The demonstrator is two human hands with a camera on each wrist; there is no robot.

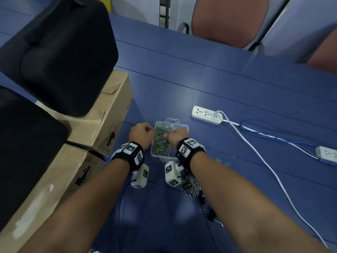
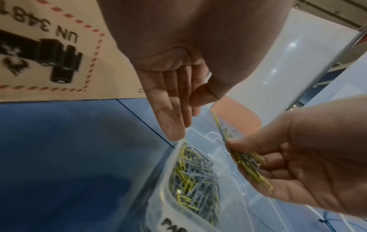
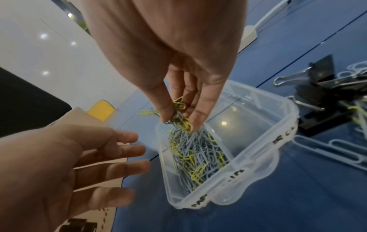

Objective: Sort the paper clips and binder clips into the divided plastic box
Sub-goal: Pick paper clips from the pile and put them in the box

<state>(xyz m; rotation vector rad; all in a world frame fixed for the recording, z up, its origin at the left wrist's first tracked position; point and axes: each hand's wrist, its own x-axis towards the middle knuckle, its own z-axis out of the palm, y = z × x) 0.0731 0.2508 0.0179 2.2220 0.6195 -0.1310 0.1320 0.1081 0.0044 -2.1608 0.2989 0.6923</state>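
A clear divided plastic box (image 1: 183,126) stands on the blue table. Its left compartment holds a heap of small yellow and blue-grey paper clips (image 3: 195,157); the right compartment (image 3: 241,125) looks bare. My right hand (image 3: 178,123) hovers over the left compartment and pinches a bunch of small paper clips (image 2: 252,166) between thumb and fingers. My left hand (image 2: 174,119) is beside the box's left wall, fingers straight, holding nothing. Black binder clips (image 3: 321,89) and large paper clips (image 3: 317,150) lie loose near the box, partly under my right forearm (image 1: 228,194).
Two cardboard boxes (image 1: 107,123) with black cases (image 1: 60,52) on top crowd the left side. A white power strip (image 1: 207,115) with a white cable, a blue cable and a second strip (image 1: 327,154) lie to the right. A chair (image 1: 229,21) stands beyond the far edge.
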